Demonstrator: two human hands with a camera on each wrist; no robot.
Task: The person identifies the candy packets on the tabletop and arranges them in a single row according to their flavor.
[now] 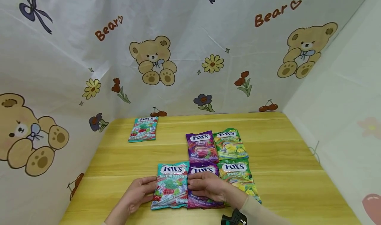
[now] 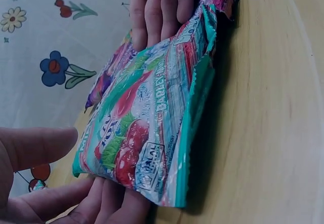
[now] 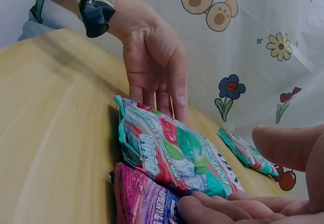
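Observation:
A teal Fox's Mint Blossom candy bag lies flat at the front of the table between both hands. My left hand is at its left edge, fingers extended; in the left wrist view those fingers pass partly beneath the bag's edge and the thumb stands apart. On the opposite side, my right hand has its extended fingertips at the bag's right edge. It lies over a purple Berries candy bag, hiding part of it. That purple bag sits right beside the teal one.
Behind is another purple Berries bag, with a green Spring Tea bag to its right. A second Spring Tea bag lies in front of that one. Another Mint Blossom bag lies at the back left. A bear-print cloth borders the wooden table.

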